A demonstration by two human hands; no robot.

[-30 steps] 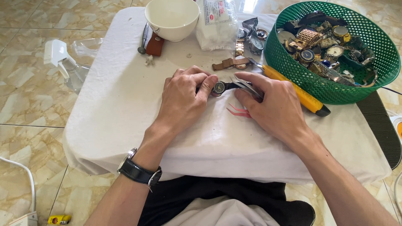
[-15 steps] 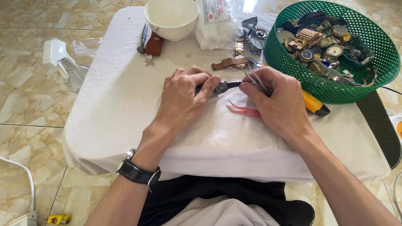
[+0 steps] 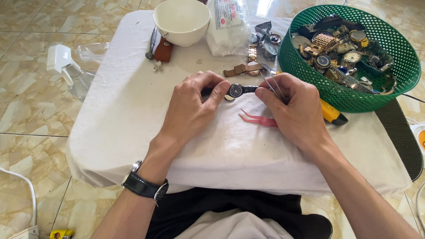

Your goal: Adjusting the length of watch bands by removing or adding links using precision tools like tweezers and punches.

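While both hands meet at table centre, the small wristwatch [image 3: 236, 90] sits pinched between them, just above the white cloth [image 3: 133, 110]. Long axis runs left-right across the view, roughly parallel to the near table edge. Dial faces up twd the camera. Watch look: round dark dial, thin pale/silver bezel, dark strap stub showing on its right side; left strap end hidden under fingers. Can't read dial detail, too small.

Left hand [image 3: 190, 108]: closed grip, thumb and fingers curled round the watch's left side, thumb tip touching the case edge. Wrist carries a separate black-strap watch [image 3: 144, 186].

Right hand [image 3: 296, 110]: closed, fingers pinching the right strap end plus a pair of metal tweezers [image 3: 271, 82]. Tweezers angle up and left, away from the person, tips above the hand. Whether the tips touch anything: can't tell.

Pink tweezers [image 3: 259, 119] lie flat on the cloth just below the watch, near the right hand, pts facing left.

Around: white bowl [image 3: 181, 20] at far edge, plastic bag [image 3: 228, 26] beside it, brown strap piece [image 3: 241, 69] just beyond the hands, loose watch parts near the bag. Green basket [image 3: 398, 79] of assorted watches on the right, well apart from the held one. Yellow-black tool [image 3: 332, 115] pokes out behind the right hand. Spray bottle [image 3: 66, 71] lies on the tiled floor on the left.
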